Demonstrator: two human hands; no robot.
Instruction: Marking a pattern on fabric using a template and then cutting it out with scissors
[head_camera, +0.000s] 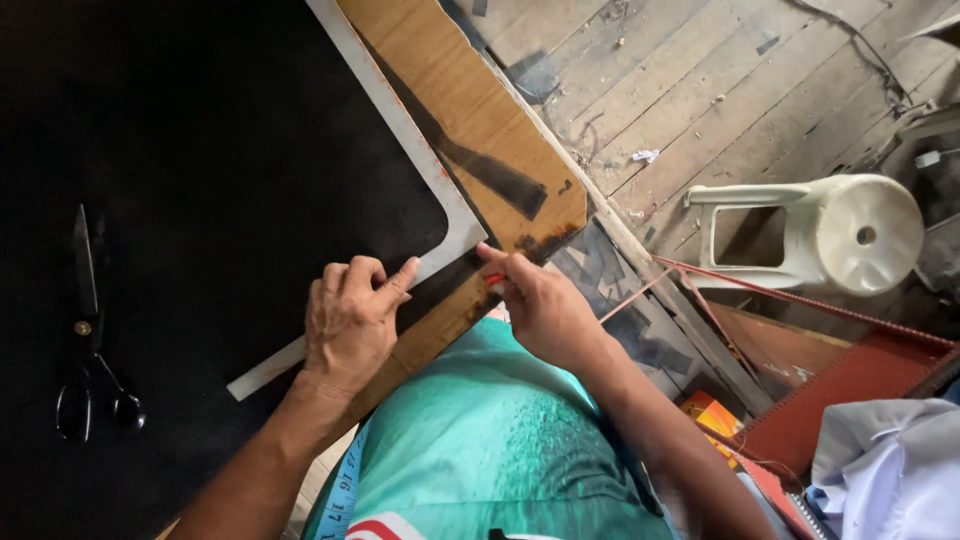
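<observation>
Head view. We see the left hand (350, 320) pressing flat on a pale L-shaped ruler (440, 180), fingers curled, nothing gripped, pinning it to black cloth (220, 200) spread over the wooden bench (480, 110). The right hand (540, 305) has its fingers pinched shut on a small red marker (494, 280), chalk as far as we can tell, its tip at the ruler's outer corner near the bench edge. We judge the ruler stiff, thin and light, liable to slide on cloth; best held down from above, close to the marked edge. It looks whitish, scuffed, with a rounded inner corner. Black scissors (88, 330) lie well apart to the left. A white plastic stool (840, 235) lies tipped on the plank floor.
</observation>
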